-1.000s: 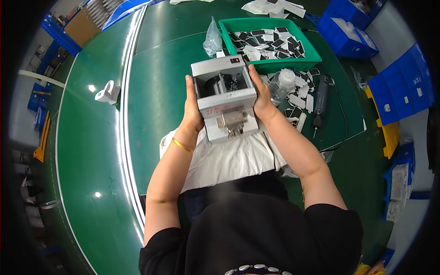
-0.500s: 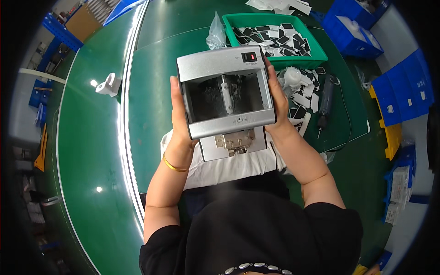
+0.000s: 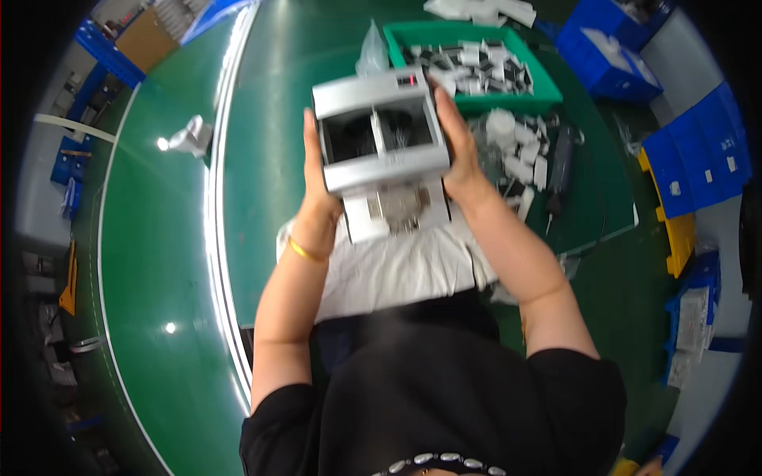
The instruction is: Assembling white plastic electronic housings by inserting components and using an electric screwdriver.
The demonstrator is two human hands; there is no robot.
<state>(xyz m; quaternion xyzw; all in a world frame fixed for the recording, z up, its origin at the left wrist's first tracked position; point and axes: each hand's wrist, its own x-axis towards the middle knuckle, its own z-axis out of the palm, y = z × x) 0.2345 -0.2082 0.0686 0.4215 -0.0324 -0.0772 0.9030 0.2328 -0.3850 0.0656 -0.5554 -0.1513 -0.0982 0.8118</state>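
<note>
Between my two hands is a silver-grey tape dispenser-like device (image 3: 389, 173) with a boxy frame, a dark open hollow, an upright bar inside and a red-lit power switch (image 3: 406, 80). A metal bracket (image 3: 399, 208) sits at its near end. My left hand (image 3: 319, 178) presses against its left side, thumb along the edge. On the opposite side, my right hand (image 3: 460, 155) grips the frame. Under the device lies a white cloth (image 3: 397, 274) on the green table mat. The picture is blurred, so fine detail of the device is lost.
Behind the device stands a green tray (image 3: 552, 99) full of black and white flat pieces. To the right lie loose white pieces (image 3: 520, 170), a clear round container (image 3: 500, 127) and a dark electric screwdriver (image 3: 562, 163). Blue bins (image 3: 694, 155) line the right; a white object (image 3: 190, 136) lies left.
Both hands have moved the device away from me and slightly left. More of the white cloth shows beneath it. My grip on its two sides stays the same.
</note>
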